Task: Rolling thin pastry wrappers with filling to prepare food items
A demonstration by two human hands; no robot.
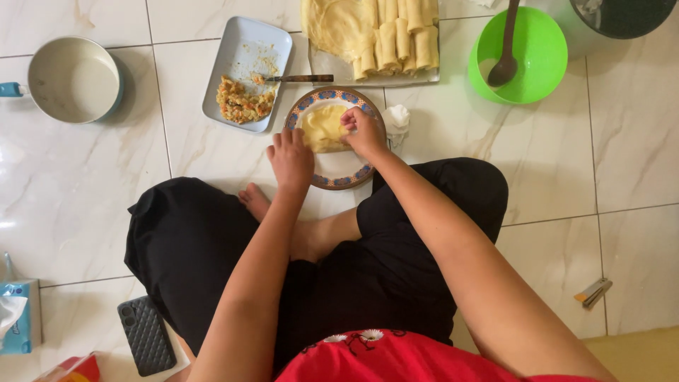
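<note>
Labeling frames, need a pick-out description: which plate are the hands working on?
Start at the green bowl top right, then go left and down to the round plate by the knees. Unlike the grey rectangular tray beside it, it has a blue patterned rim.

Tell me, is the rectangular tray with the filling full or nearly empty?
Nearly empty: the rectangular tray shows mostly bare surface, with one small heap of filling at its near end.

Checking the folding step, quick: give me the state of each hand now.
Left hand: fingers curled on the thin yellow wrapper on the blue-rimmed round plate.
Right hand: pinching the wrapper's edge.
</note>
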